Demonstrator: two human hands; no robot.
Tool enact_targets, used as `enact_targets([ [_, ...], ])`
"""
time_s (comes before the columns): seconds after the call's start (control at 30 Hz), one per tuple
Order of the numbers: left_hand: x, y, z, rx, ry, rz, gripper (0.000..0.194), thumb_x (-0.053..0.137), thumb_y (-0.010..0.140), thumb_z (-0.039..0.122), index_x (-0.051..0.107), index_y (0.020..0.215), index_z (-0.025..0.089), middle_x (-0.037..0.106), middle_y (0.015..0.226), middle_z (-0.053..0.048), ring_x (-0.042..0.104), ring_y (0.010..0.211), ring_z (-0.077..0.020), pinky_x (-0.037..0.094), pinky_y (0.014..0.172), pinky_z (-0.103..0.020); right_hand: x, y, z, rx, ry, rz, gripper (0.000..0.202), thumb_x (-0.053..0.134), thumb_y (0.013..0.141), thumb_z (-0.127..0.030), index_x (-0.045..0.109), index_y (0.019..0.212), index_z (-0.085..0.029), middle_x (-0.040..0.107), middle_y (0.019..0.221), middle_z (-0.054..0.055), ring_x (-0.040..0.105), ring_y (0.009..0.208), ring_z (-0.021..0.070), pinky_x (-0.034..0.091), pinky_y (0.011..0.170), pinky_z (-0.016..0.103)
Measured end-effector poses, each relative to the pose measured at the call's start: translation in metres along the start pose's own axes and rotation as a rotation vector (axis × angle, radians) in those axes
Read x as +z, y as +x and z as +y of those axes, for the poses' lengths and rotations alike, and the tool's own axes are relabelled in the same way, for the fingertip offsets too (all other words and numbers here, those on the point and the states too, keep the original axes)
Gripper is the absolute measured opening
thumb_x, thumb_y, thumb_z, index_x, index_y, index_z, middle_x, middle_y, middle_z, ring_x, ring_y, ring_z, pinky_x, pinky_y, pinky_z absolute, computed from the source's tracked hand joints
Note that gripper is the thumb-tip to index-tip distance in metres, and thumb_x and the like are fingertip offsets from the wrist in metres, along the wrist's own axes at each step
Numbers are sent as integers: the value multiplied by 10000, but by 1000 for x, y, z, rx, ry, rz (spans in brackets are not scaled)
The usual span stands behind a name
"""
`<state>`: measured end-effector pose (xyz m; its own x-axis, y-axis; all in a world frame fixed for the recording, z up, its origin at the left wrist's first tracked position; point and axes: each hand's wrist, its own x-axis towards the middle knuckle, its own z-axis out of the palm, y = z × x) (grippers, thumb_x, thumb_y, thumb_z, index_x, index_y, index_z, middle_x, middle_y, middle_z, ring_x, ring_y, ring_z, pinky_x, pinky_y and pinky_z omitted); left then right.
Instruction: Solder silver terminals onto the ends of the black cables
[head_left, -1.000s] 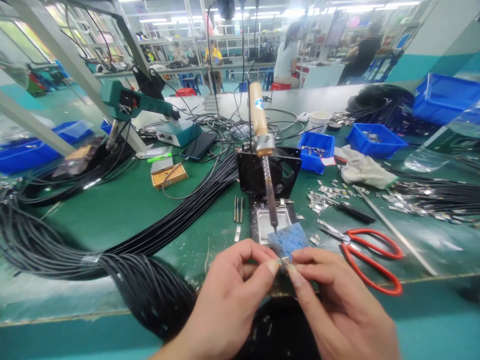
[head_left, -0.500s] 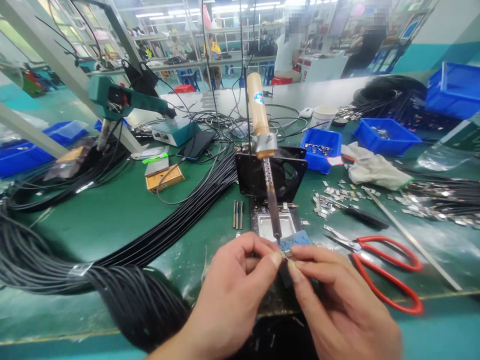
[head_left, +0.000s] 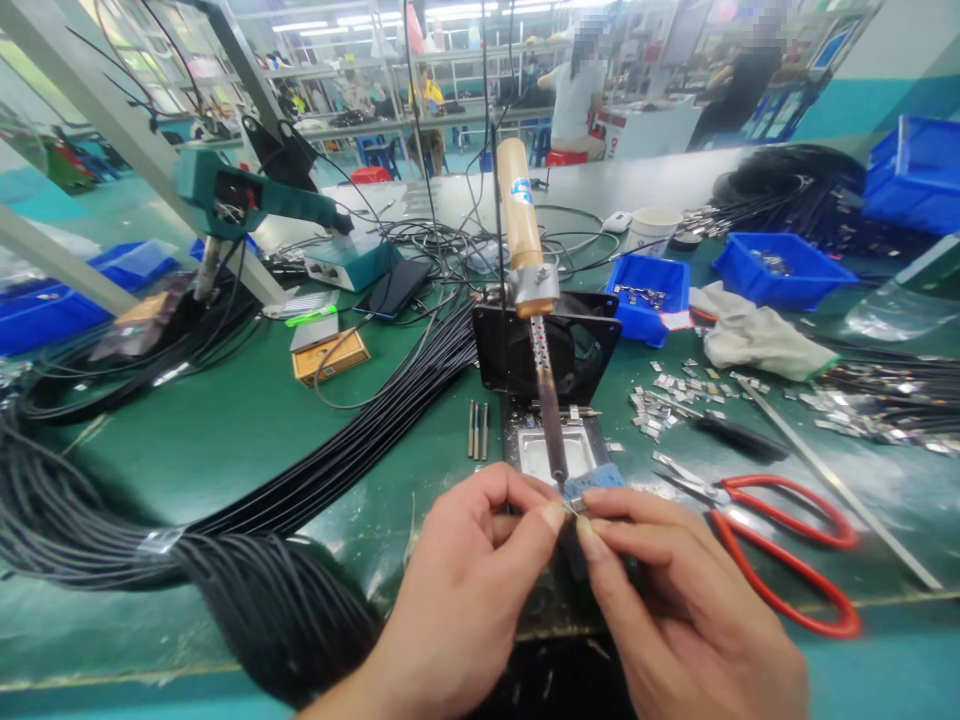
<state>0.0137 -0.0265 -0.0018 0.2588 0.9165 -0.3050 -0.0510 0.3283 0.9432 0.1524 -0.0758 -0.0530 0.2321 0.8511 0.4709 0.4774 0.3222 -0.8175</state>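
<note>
A soldering iron with a wooden handle is clamped tip-down above a small metal tray. Just below its tip, my left hand and my right hand meet, thumbs and forefingers pinched. A tiny metal part with thin wires shows between the fingertips; its details are too small to tell, and both hands seem to grip it. Behind the fingers lies a blue sponge. The remaining fingers of both hands are curled.
Red-handled cutters, a ruler-like strip and small metal pieces lie right. A black fan stands behind the iron. Black cables sweep across the left. Blue bins and a glove are farther back.
The view has shifted slightly, so the bench items at right appear a little farther right. My hands keep nearly the same pinching pose under the iron tip.
</note>
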Motion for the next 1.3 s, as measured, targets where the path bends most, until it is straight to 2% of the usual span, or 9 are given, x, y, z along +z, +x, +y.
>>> enact_targets([
  [0.17, 0, 1, -1, 9, 4, 26, 198, 683, 922, 241, 623, 750, 163, 680, 856, -6, 566, 762, -122, 463, 698, -220, 0, 3, 0, -29, -5, 17, 135, 663, 903, -103, 700, 956, -222, 716, 1095, 48, 710, 982, 176, 569, 863, 283],
  [0.4, -2, 1, -3, 32, 5, 14, 199, 672, 940, 259, 631, 770, 165, 686, 866, -4, 568, 772, -126, 462, 718, -229, 3, 7, 2, -74, 13, 21, 163, 672, 887, -63, 698, 959, -207, 707, 1087, 29, 703, 985, 130, 555, 883, 213],
  [0.8, -2, 5, -2, 44, -9, 23, 201, 683, 933, 245, 628, 756, 168, 682, 863, 10, 558, 742, -104, 446, 683, -191, 3, 8, 1, -72, 22, 45, 149, 674, 895, -67, 698, 945, -206, 698, 1092, 14, 687, 985, 94, 533, 900, 173],
  [1.03, -1, 1, -1, 28, -16, 33, 207, 690, 930, 248, 630, 748, 169, 674, 866, 20, 494, 649, -76, 394, 579, -175, 2, 10, 0, -96, 15, 32, 143, 666, 899, -61, 695, 941, -195, 696, 1081, 20, 683, 990, 91, 528, 910, 168],
  [1.3, -1, 3, -2, 56, -13, 21, 204, 679, 938, 242, 628, 753, 172, 674, 868, 12, 547, 750, -104, 447, 693, -193, 4, 10, -1, -87, 26, 46, 146, 677, 895, -65, 693, 947, -201, 697, 1084, 18, 685, 988, 99, 532, 909, 178],
])
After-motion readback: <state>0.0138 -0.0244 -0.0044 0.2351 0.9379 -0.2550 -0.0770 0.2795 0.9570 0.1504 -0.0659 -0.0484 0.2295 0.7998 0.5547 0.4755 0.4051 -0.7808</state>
